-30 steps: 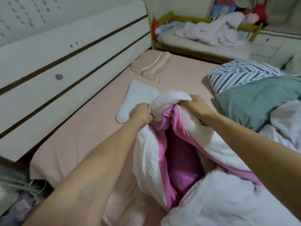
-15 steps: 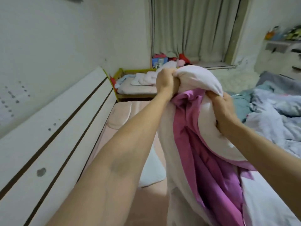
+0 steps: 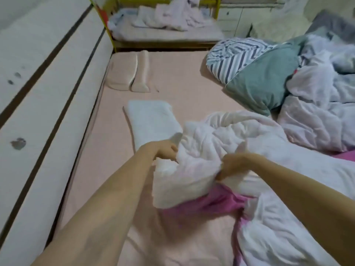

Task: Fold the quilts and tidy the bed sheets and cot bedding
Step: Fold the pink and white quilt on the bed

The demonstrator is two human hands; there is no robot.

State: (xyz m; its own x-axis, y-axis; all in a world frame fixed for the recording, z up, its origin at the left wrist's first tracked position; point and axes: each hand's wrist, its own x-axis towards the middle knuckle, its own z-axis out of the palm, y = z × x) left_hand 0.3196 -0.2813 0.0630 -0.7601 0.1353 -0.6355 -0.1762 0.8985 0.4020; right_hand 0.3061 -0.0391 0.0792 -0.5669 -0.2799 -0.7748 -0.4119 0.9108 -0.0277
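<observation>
A white quilt with a pink-purple lining [image 3: 203,156] lies bunched on the pink bed sheet [image 3: 182,89], low over the mattress. My left hand [image 3: 164,150] grips its left edge and my right hand [image 3: 233,166] pinches a fold on its right. The pink lining shows below the bunch. A green and striped quilt [image 3: 261,73] and a pale lilac quilt [image 3: 318,116] lie crumpled on the right side of the bed. Past the foot of the bed stands a cot [image 3: 165,33] with rumpled white bedding [image 3: 172,18].
A white pillow [image 3: 151,121] lies just beyond my left hand, and a small pink pillow [image 3: 128,73] sits near the headboard. The white headboard [image 3: 44,93] with dark stripes runs along the left. White drawers [image 3: 236,18] stand behind the cot.
Both hands lifted the quilt high half a second ago and have now brought it back down onto the bed; the view has tilted down again.
</observation>
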